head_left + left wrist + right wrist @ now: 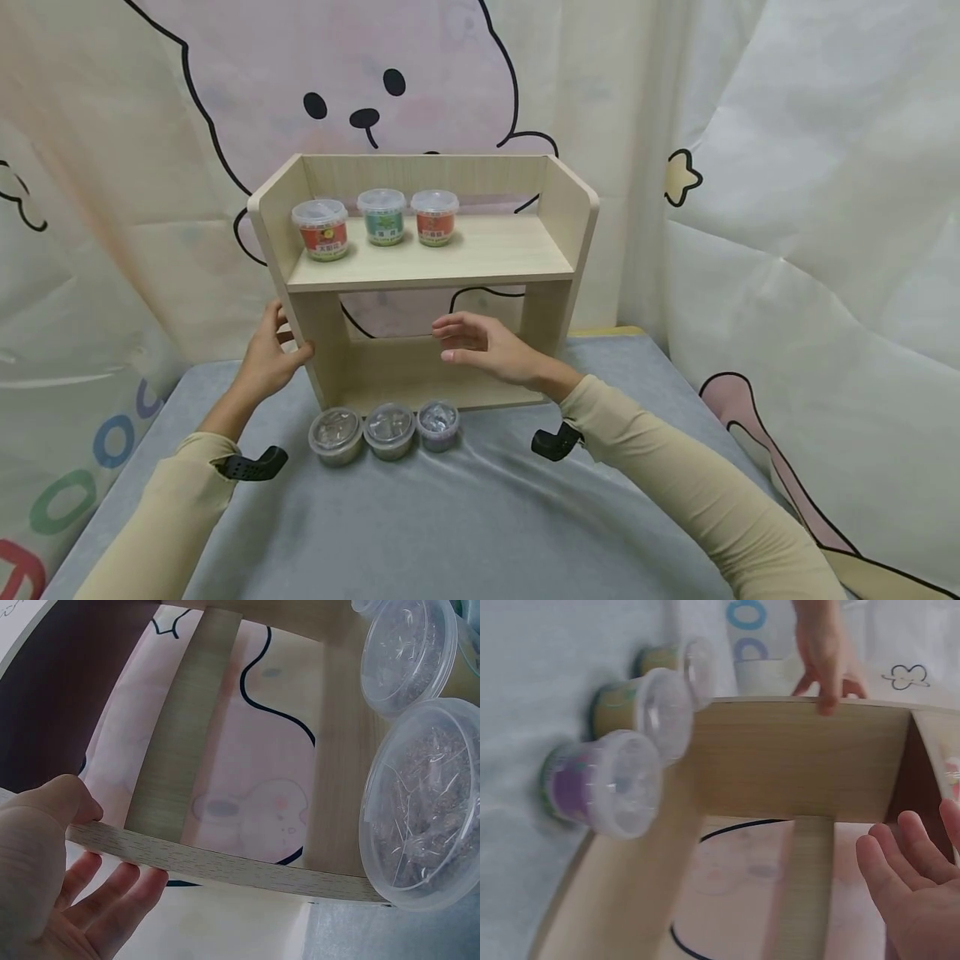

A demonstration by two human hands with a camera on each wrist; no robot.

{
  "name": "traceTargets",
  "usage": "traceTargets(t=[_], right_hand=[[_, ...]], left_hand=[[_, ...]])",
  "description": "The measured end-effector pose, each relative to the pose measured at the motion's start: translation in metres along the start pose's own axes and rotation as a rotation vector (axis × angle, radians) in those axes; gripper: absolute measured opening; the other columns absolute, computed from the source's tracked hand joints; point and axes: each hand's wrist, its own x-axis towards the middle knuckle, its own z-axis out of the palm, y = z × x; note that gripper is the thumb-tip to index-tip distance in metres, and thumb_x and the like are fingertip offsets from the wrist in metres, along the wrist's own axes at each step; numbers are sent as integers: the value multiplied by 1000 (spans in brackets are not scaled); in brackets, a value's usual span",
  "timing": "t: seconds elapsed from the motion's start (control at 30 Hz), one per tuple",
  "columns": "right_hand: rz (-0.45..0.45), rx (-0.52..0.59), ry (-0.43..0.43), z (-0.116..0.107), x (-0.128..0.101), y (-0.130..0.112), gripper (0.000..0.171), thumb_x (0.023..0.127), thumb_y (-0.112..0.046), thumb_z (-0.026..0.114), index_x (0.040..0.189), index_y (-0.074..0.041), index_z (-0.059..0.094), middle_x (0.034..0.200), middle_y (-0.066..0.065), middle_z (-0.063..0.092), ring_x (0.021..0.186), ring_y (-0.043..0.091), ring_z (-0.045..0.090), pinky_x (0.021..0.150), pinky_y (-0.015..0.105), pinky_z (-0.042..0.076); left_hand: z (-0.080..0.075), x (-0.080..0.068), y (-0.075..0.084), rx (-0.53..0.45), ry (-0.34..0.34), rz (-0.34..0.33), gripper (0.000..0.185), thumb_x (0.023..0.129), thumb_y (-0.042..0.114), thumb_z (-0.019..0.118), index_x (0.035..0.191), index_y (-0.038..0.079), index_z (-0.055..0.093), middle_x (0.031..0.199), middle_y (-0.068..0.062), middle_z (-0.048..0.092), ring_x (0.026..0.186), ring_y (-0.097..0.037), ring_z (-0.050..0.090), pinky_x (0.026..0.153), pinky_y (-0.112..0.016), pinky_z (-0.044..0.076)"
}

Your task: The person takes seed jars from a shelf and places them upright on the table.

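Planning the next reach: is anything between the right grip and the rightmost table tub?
Nothing visible stands between the right grip and the rightmost table tub. The middle table tub sits to its left, and the left grip holds the shelf unit at its left, off that path.

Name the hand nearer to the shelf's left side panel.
Left. The left hand grips the left side panel; the right hand hovers off to that panel's right, not touching it.

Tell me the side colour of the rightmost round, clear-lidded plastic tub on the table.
Mostly purple; that clear-lidded plastic tub shows best in the right wrist view.
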Motion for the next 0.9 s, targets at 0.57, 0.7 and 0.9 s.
traceTargets(t=[0.57,0.7,0.9], right_hand=[[-81,-6,18,-20,15,-40,48,98,-3,56,144,4,45,145,24,53,134,36,55,106,40,54],[-82,14,35,-23,21,-48,49,98,-3,55,145,4,44,146,25,52,137,36,53,109,42,52],[-94,33,93,-30,31,-51,49,97,-4,54,144,6,43,147,31,48,140,44,48,114,47,47]], left_hand=[[0,1,-2,4,4,12,84,90,-2,62,160,10,17,149,-38,38,122,-62,52,89,-70,54],[0,1,-2,2,0,13,84,91,-1,63,160,12,17,150,-37,37,123,-62,51,89,-71,53],[0,0,-3,4,-1,12,83,91,-1,62,160,12,17,150,-37,38,123,-62,51,88,-71,53]])
